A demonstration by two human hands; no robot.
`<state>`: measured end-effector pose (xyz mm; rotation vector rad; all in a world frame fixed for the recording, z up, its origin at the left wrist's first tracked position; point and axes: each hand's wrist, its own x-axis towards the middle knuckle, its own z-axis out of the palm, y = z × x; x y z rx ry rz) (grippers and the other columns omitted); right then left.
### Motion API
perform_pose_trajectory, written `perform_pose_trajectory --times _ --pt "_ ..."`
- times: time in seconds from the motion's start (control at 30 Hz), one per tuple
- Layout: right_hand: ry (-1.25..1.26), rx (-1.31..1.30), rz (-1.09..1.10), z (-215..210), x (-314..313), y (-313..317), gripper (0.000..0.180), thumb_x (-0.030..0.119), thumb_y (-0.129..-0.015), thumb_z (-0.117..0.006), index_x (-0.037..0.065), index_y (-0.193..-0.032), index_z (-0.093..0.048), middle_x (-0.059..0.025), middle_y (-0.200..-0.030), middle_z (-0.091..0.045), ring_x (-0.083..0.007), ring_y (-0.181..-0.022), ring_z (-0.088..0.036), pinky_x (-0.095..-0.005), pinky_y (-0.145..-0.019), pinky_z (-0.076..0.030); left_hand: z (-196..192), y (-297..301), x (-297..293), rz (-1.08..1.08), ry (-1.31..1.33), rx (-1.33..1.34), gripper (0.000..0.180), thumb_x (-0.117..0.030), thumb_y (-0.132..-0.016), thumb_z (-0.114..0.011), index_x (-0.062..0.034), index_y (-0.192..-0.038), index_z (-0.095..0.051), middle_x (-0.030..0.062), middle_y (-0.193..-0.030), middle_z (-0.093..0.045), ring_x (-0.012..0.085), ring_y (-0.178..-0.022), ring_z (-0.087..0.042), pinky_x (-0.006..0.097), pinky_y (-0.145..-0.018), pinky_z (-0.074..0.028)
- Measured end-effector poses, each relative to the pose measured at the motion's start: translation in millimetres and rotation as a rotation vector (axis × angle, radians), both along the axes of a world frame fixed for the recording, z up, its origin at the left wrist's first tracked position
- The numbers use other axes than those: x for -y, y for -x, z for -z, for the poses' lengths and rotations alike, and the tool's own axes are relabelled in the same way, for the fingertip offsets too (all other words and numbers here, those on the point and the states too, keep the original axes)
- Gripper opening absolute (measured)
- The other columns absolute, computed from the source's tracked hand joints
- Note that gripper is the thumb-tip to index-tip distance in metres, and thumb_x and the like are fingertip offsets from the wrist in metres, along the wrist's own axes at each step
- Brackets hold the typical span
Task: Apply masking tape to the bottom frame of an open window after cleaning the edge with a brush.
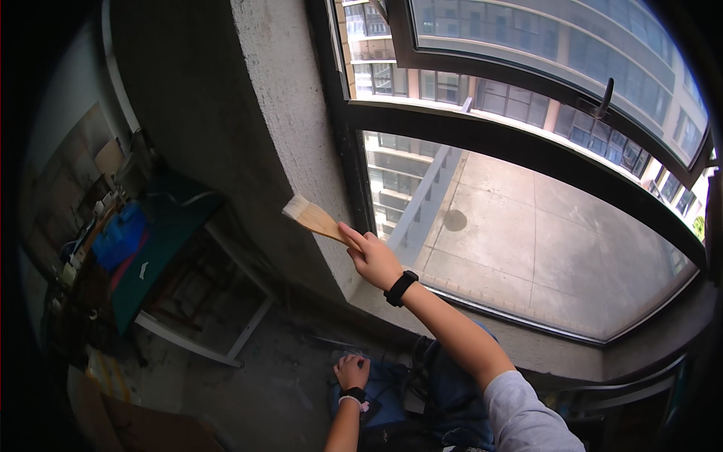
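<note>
My right hand (374,260) reaches up and out with a black band on its wrist. Its fingers are closed around the handle of a wide flat brush (320,221) with a wooden body and pale bristles. The bristles point to the upper left and lie over the edge of the rough grey wall (290,98) beside the window; I cannot tell whether they touch it. Lower down, my left hand (352,371) is near my jeans (384,388), fingers curled in. What it holds, if anything, is hidden. A dark band and a light bracelet circle that wrist.
A dark-framed window (527,226) fills the right, its upper pane tilted, with a handle (605,98). Under it runs a concrete sill (520,346). At left stands a green-topped table (162,252) bearing a blue bag-like thing (119,235) and clutter. A chair-like frame (633,392) is at lower right.
</note>
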<state>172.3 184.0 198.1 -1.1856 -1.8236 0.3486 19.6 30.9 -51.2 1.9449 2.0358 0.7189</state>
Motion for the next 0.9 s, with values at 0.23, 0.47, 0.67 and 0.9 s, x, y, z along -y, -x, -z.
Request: perform_pose_trajectory --times 0.23,0.47,0.67,0.9 --pt "0.252 0.135 0.008 16 -10 -4 0.03 0.019 -0.08 -0.052 0.01 -0.109 -0.052 -0.0195 -0.08 -0.06 -0.0348 -0.079 -0.059 -0.0441 -0.068 -0.047 1 0 -1 0.005 0.007 0.003 0.016 -0.029 -0.072 -0.06 -0.0142 -0.068 -0.064 -0.0013 -0.086 -0.062 0.0206 -0.094 -0.052 0.038 -0.086 -0.032" --pt "0.375 0.293 -0.052 6 -17 -30 0.032 0.036 -0.07 -0.059 0.005 -0.076 -0.061 -0.0141 -0.075 -0.062 -0.0313 -0.074 -0.06 -0.0395 -0.064 -0.048 2 -1 -1 0.008 -0.005 0.005 0.015 -0.028 -0.072 -0.061 -0.0141 -0.068 -0.064 -0.0013 -0.084 -0.062 0.02 -0.093 -0.052 0.037 -0.086 -0.032" --pt "0.21 -0.099 -0.015 -11 -9 -23 0.034 0.039 -0.086 -0.048 0.006 -0.093 -0.051 -0.0163 -0.071 -0.059 -0.0342 -0.069 -0.058 -0.0403 -0.06 -0.044 1 0 0 0.001 -0.009 0.007 0.015 -0.028 -0.072 -0.06 -0.0138 -0.068 -0.064 -0.0012 -0.084 -0.062 0.0205 -0.094 -0.052 0.038 -0.087 -0.031" --pt "0.446 0.146 -0.024 29 -29 -28 0.03 0.034 -0.086 -0.047 0.005 -0.094 -0.052 -0.0186 -0.08 -0.061 -0.0362 -0.078 -0.059 -0.0438 -0.068 -0.045 1 -1 -1 0.014 -0.003 0.011 0.015 -0.028 -0.072 -0.06 -0.0136 -0.069 -0.064 -0.001 -0.085 -0.062 0.0208 -0.095 -0.051 0.038 -0.088 -0.031"
